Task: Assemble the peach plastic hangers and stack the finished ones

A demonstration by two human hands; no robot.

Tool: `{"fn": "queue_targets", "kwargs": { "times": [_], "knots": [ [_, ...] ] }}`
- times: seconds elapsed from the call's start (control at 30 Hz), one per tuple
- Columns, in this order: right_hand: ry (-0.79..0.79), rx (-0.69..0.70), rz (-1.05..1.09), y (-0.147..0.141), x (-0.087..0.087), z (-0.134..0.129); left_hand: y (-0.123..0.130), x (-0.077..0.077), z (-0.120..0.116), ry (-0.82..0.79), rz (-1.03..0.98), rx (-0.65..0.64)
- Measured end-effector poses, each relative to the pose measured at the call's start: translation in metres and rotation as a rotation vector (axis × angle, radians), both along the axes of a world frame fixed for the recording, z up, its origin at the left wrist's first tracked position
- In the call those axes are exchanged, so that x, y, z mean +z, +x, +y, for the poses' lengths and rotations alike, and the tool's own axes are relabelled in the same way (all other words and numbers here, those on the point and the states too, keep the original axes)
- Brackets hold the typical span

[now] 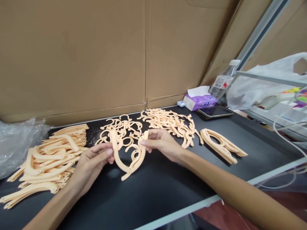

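Note:
A cream plastic folding hanger (119, 162) is held in a U shape above the black table, with a curved hook part between its two arms. My left hand (90, 164) pinches the upper part of its left arm. On the other side, my right hand (163, 145) grips the upper end of its right arm between thumb and fingers. Beyond the hands lie a loose pile of curved hooks (124, 126) and a heap of slim curved pieces (168, 121). Wider hanger arms (51, 156) are piled left of my left hand. Folded hangers (222, 143) lie stacked at the right.
Behind the black table (168, 191) stands a cardboard wall (96, 57). A purple tissue pack (201, 100), a phone (215, 111) and a plastic bottle (222, 81) sit at the back right. Clear plastic wrap (19, 143) lies at left; white cables (290, 137) hang at right.

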State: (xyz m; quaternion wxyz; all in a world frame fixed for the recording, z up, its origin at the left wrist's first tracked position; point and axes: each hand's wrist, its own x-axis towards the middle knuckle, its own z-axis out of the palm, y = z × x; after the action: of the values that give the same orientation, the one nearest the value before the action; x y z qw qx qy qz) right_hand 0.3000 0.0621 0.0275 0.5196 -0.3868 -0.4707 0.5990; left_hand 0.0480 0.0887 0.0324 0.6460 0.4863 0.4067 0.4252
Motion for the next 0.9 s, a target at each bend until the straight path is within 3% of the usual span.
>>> {"fn": "queue_targets", "kwargs": {
  "times": [0.17, 0.3, 0.57, 0.9],
  "knots": [
    [-0.101, 0.098, -0.001, -0.009, 0.001, -0.007, 0.003, -0.002, -0.009, 0.098, 0.166, -0.088],
    [-0.126, 0.094, 0.016, -0.010, 0.002, -0.008, 0.006, 0.002, -0.014, 0.223, 0.273, -0.142],
    [-0.115, 0.140, 0.048, -0.010, 0.003, -0.009, 0.020, 0.007, -0.023, 0.211, 0.278, -0.053],
    [-0.158, 0.160, 0.087, -0.011, -0.002, -0.010, 0.015, 0.006, -0.019, 0.157, 0.206, 0.037]
  ]
}}
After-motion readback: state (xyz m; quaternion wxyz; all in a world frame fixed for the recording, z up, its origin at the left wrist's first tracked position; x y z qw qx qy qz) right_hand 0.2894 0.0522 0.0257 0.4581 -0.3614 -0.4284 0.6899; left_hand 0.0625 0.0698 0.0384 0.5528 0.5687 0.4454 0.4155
